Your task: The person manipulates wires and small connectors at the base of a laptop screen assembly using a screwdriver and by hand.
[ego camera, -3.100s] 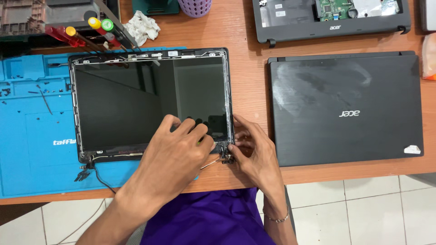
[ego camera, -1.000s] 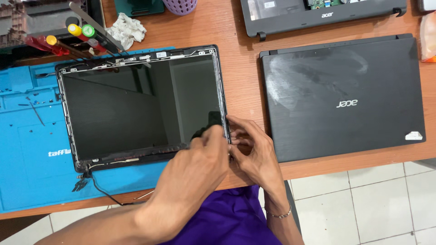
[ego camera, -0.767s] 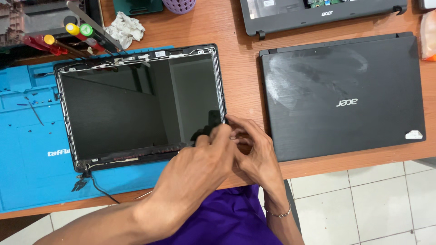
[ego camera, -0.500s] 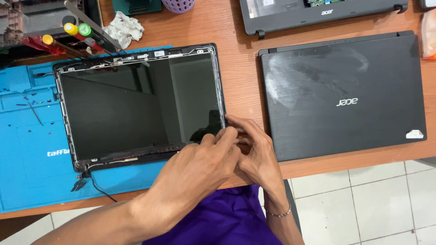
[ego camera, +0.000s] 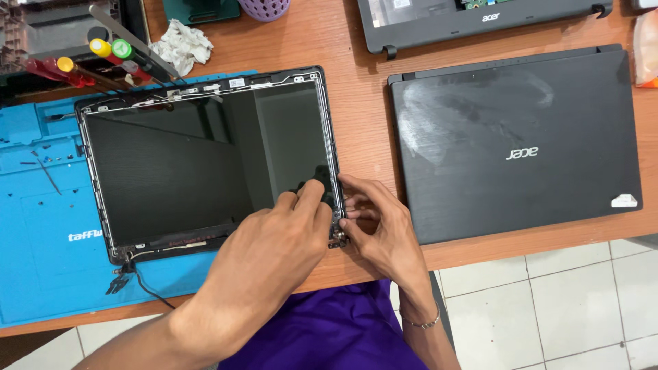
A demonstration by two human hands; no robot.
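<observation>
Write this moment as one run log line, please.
left hand: on screen panel corner | right hand: at hinge | panel on blue mat

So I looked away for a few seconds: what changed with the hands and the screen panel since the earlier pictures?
Little changed. The left hand slid slightly up the screen panel, its fingertips now on the glass near the right edge. The right hand stayed at the panel's lower right corner by the hinge. Panel, blue mat and closed laptop kept their places.
</observation>
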